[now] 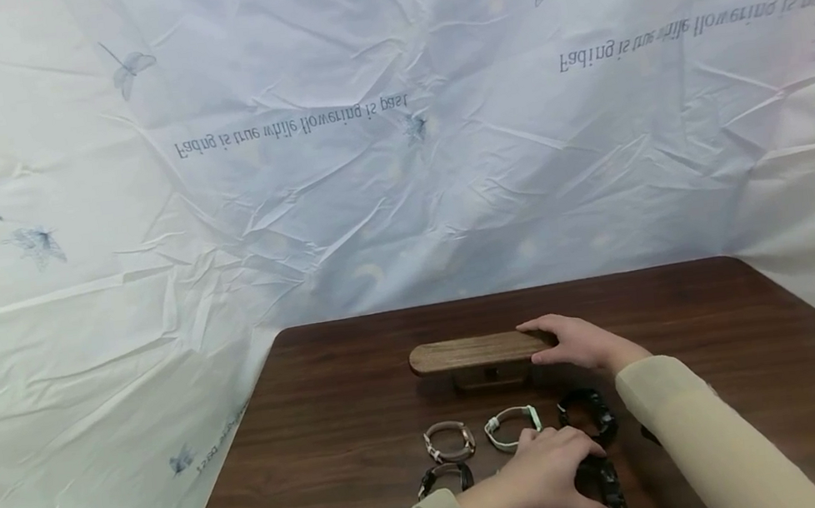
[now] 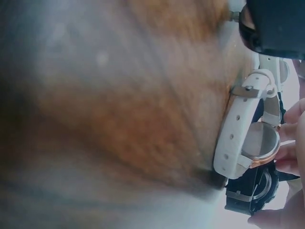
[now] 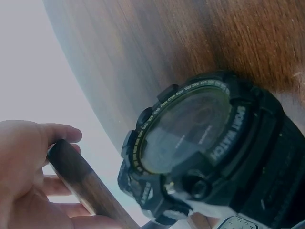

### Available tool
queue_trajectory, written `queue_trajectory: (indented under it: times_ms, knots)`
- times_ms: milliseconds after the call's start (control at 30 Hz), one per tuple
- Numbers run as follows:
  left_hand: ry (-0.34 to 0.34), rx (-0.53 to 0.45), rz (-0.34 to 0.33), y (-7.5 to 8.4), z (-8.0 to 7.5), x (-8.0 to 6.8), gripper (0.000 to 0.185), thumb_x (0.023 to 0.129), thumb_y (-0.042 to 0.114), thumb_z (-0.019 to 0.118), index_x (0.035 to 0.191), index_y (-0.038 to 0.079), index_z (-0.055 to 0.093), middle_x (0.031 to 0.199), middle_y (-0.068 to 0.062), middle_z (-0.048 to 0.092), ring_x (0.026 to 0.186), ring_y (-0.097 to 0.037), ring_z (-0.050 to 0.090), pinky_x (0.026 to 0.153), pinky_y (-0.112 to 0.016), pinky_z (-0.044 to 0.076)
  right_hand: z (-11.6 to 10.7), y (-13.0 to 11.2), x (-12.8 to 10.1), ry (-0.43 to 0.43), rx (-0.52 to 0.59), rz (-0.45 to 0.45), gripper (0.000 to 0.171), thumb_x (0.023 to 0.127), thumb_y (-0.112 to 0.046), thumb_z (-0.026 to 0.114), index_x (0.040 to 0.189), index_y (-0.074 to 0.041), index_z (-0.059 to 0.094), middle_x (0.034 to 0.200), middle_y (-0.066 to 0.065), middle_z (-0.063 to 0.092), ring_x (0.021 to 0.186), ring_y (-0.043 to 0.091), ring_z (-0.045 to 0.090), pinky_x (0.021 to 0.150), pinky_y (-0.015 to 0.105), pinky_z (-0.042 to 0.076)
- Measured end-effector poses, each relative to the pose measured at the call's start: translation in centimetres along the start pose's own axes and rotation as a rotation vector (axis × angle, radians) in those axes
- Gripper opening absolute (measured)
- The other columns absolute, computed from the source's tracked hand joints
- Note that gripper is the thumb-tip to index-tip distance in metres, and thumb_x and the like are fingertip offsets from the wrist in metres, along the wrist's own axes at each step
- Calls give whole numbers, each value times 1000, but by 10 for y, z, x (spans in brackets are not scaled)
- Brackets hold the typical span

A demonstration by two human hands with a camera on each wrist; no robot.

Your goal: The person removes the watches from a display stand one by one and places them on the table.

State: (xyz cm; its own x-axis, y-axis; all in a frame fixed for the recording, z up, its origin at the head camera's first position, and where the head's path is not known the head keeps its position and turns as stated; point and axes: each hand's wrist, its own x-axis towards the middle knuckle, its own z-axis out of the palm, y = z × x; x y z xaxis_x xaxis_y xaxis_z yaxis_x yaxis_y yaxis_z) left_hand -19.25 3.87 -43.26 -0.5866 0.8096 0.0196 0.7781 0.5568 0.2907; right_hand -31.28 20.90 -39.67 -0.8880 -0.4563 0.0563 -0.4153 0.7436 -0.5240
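Observation:
A wooden bar stand sits mid-table. My right hand grips its right end, and in the right wrist view the fingers curl round the bar. My left hand lies near the front edge, fingers and thumb curled over a black watch. In the left wrist view that black watch lies beside a white-strapped watch, with fingertips at both. A big black sport watch lies just below my right wrist.
More watches lie in a loose group in front of the stand: a beige one, a white one, a small dark one. The dark wood table is backed by a crumpled white printed sheet.

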Motion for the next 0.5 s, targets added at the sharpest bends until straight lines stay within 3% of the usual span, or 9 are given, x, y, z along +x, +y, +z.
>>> queue_trajectory:
  times_ms: [267,500]
  knots:
    - [67,32,24,-1,7,1,52,70,57,59,116,35,45,114,24,39,89,4,39,72,-24,27,1,-1,0,-4,-4,15,55,79,-34,62,129,-24,42,134,11,32,119,32,32,84,49,34]
    - [73,44,27,-1,7,1,53,70,58,58,116,35,45,115,23,40,88,3,41,70,-24,28,-1,-4,1,-16,-11,15,55,79,-32,62,129,-21,42,134,11,33,119,32,32,85,48,34]
